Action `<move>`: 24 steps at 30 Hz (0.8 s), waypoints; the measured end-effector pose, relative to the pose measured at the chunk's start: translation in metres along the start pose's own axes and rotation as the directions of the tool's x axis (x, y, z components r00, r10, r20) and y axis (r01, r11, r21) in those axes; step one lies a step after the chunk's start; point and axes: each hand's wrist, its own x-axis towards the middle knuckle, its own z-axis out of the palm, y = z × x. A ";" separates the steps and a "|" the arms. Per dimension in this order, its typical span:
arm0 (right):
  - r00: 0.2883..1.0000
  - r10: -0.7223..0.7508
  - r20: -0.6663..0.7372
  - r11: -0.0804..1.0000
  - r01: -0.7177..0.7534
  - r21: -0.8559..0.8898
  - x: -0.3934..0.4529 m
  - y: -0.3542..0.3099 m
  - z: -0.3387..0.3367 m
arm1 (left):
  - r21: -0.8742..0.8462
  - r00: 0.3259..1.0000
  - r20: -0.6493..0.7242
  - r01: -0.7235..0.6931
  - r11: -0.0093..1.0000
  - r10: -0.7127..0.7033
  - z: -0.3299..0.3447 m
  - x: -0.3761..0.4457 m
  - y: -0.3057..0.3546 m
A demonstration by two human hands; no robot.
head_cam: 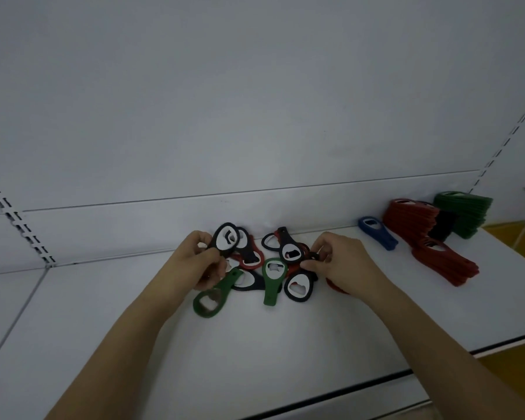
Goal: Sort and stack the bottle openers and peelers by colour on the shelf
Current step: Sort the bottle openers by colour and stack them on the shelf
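Note:
A loose pile of bottle openers (256,265) in black, red and green lies mid-shelf on the white shelf (285,344). My left hand (194,262) grips the handle of a black opener (226,239), lifted at the pile's left side. A green opener (214,295) lies just under that hand. My right hand (343,262) pinches the handle of another black opener (291,253) at the pile's right side. A second green opener (273,278) and a black one (299,287) lie in front.
At the right stand sorted stacks: two red stacks (409,218) (446,263), a green stack (464,213), a dark stack (441,227) between them and a single blue opener (376,232). The shelf's front edge (376,380) runs below my forearms.

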 end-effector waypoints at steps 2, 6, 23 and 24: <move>0.998 0.029 -0.050 0.998 -0.026 0.063 -0.001 -0.004 -0.009 | -0.118 0.997 0.075 0.044 0.992 -0.035 0.006 0.001 -0.001; 0.975 -0.002 -0.222 0.920 0.089 0.382 -0.012 -0.029 -0.033 | -0.353 0.990 0.141 0.074 0.933 -0.025 0.015 0.004 0.000; 0.929 -0.313 -0.197 0.943 0.328 0.052 0.007 -0.072 0.036 | -0.292 0.951 -0.306 -0.146 0.945 0.052 0.004 0.016 -0.009; 0.961 -0.234 -0.144 0.969 0.243 0.051 0.017 -0.074 0.040 | -0.248 0.945 -0.317 -0.162 0.955 0.078 0.002 0.017 -0.009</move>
